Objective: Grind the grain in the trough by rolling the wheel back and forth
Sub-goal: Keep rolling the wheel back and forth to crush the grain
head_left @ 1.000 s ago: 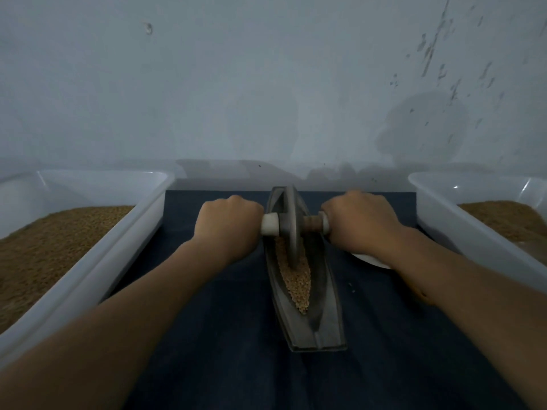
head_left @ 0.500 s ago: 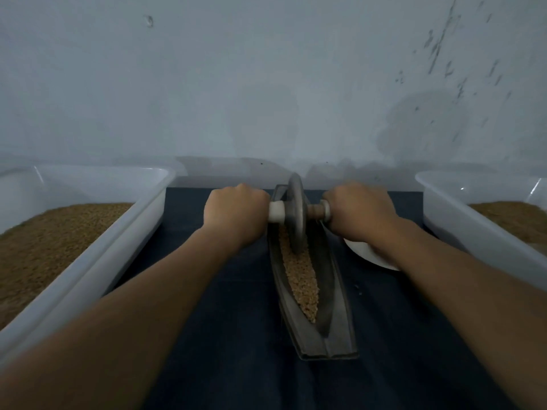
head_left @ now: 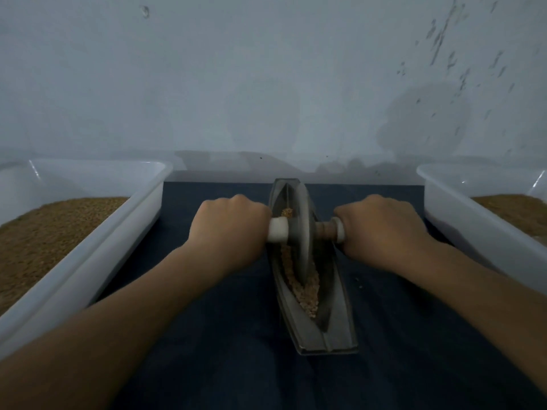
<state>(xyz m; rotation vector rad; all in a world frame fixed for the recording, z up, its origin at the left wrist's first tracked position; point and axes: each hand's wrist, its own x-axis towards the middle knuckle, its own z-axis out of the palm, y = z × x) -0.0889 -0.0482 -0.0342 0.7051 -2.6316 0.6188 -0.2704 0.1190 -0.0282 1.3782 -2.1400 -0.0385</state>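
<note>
Your left hand (head_left: pixel 229 229) is fisted tight round the white-sleeved left end of the axle (head_left: pixel 277 233), and your right hand (head_left: pixel 381 229) is fisted round the right end, knuckles up. The axle lies crosswise. On it the grey disc-shaped wheel (head_left: pixel 303 229) stands on edge in the far half of the trough (head_left: pixel 337 306). This narrow, boat-shaped metal channel runs lengthwise away from you on dark blue cloth (head_left: pixel 231 335), with coarse tan grain (head_left: pixel 307 291) along its groove. A white plastic left tub (head_left: pixel 88 261) and right tub (head_left: pixel 473 232) flank it.
</note>
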